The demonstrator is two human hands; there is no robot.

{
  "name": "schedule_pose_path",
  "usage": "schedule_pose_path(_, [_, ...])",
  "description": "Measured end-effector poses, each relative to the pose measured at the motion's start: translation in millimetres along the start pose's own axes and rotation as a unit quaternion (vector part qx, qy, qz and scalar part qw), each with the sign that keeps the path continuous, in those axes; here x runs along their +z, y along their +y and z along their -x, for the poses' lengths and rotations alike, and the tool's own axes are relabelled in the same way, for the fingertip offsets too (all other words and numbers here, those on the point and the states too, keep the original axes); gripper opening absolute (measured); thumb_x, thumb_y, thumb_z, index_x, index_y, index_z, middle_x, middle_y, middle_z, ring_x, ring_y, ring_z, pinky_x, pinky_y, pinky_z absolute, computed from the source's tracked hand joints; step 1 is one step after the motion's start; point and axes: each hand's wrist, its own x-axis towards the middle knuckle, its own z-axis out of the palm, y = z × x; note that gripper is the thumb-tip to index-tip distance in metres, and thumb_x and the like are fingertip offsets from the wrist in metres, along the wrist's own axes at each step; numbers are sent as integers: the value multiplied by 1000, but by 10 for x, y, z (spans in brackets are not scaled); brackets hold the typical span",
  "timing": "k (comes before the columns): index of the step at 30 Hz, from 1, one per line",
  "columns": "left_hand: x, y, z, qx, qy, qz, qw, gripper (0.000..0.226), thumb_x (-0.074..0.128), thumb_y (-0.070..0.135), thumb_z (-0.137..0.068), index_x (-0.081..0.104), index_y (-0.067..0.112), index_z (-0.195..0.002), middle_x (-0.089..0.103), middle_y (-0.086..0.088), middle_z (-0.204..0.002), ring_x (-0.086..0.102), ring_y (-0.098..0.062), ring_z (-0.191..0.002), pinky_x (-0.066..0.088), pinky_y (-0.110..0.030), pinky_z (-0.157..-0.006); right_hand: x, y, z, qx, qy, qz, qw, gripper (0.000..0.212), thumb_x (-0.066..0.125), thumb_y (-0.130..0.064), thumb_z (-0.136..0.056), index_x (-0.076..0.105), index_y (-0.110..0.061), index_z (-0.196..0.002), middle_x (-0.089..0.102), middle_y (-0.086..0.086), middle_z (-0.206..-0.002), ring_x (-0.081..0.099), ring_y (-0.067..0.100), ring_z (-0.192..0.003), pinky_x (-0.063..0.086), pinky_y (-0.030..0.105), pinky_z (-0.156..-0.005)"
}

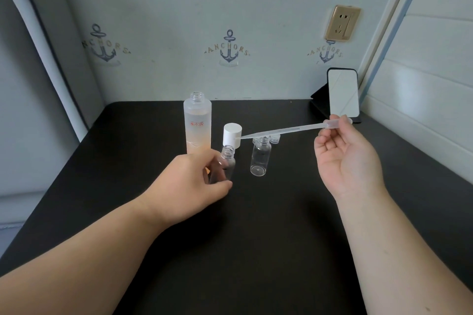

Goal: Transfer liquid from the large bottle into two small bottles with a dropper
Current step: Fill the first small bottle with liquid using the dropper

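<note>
Our left hand [194, 181] grips one small bottle [226, 163]; our right hand [343, 156] pinches the dropper [294, 130] by its bulb, lying nearly level, tip pointing left. The big bottle [197, 125] (cap off) stands just beyond our left hand, open tabletop [281, 212] between.

A black table [268, 225] carries everything. Toward its far middle stands an uncapped large bottle [197, 126] of pale orange liquid, with a white cap [232, 135] just to its right; nearer are two clear small bottles, the left one [225, 163] partly hidden behind a hand and the right one [261, 157] standing free. Small clear caps [274, 138] lie just beyond the right bottle, and a phone on a dark stand [343, 93] sits at the far right corner.
</note>
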Motion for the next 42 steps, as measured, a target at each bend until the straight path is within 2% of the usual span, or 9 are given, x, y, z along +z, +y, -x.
schedule_pose_path(5, [-25, -28, -5, 9, 6, -3, 1000, 24, 78, 24, -80, 62, 37, -93, 65, 28, -75, 57, -3, -61, 42, -9, -63, -7, 8, -8, -6, 3, 14, 1000, 32, 65, -12, -98, 80, -9, -69, 73, 2, -77, 65, 11, -64, 53, 22, -67])
schedule_pose_path(10, [-19, -35, -7, 13, 6, -2, 1000, 23, 77, 25, -80, 61, 38, -91, 68, 22, -81, 57, -8, -63, 44, -13, -64, -15, 6, -7, -7, -2, 27, 1000, 29, 66, -14, -97, 80, -8, -73, 73, 3, -80, 64, 11, -66, 54, 23, -69])
schedule_pose_path(17, [-29, -49, -9, 27, -6, -18, 999, 27, 76, 25, -80, 65, 39, -99, 67, 17, -82, 58, -6, -69, 43, -13, -65, -17, -8, -19, -18, -5, 60, 998, 25, 67, -14, -95, 78, -8, -74, 70, 2, -88, 63, 11, -68, 54, 23, -69])
schedule_pose_path(20, [-33, -51, -10, 36, -14, -30, 999, 29, 77, 26, -80, 66, 41, -101, 66, 15, -80, 59, -5, -73, 43, -12, -67, -20, -22, -17, -28, -11, 69, 997, 23, 66, -13, -96, 78, -7, -77, 71, 2, -83, 63, 11, -67, 54, 23, -69])
schedule_pose_path(24, [-30, -55, -22, 39, -21, -55, 998, 26, 75, 30, -82, 65, 40, -103, 64, 15, -79, 60, -6, -76, 44, -15, -66, -25, -15, -16, -38, -31, 83, 995, 14, 64, -13, -97, 72, -4, -89, 72, 1, -80, 63, 11, -68, 54, 23, -69])
schedule_pose_path(28, [-11, -45, -19, 60, -23, -80, 995, 20, 73, 32, -82, 62, 36, -99, 62, 12, -79, 59, -10, -77, 45, -19, -63, -27, 21, -4, -24, -71, 102, 992, 15, 65, -12, -95, 76, -6, -88, 71, 4, -83, 62, 13, -69, 53, 23, -68])
schedule_pose_path(31, [5, -41, -16, 70, -24, -88, 993, 26, 72, 33, -83, 63, 36, -107, 62, 12, -81, 60, -8, -77, 49, -23, -64, -30, 52, 11, -18, -93, 132, 987, 20, 65, -12, -95, 80, -10, -83, 73, 2, -86, 60, 12, -67, 52, 23, -66])
schedule_pose_path(35, [5, -36, -5, 66, -28, -81, 994, 42, 73, 35, -83, 58, 47, -121, 62, 22, -87, 61, -2, -81, 43, -13, -64, -35, 58, 5, -13, -94, 136, 986, 15, 67, -11, -94, 77, -5, -86, 75, 3, -92, 60, 10, -67, 49, 22, -65])
schedule_pose_path(42, [17, -20, 6, 56, -24, -94, 994, 40, 75, 35, -83, 59, 39, -119, 63, 20, -81, 62, -2, -82, 51, -22, -70, -41, 54, 3, -9, -85, 130, 988, 19, 66, -8, -95, 81, -7, -84, 72, 6, -96, 51, 10, -61, 45, 21, -61])
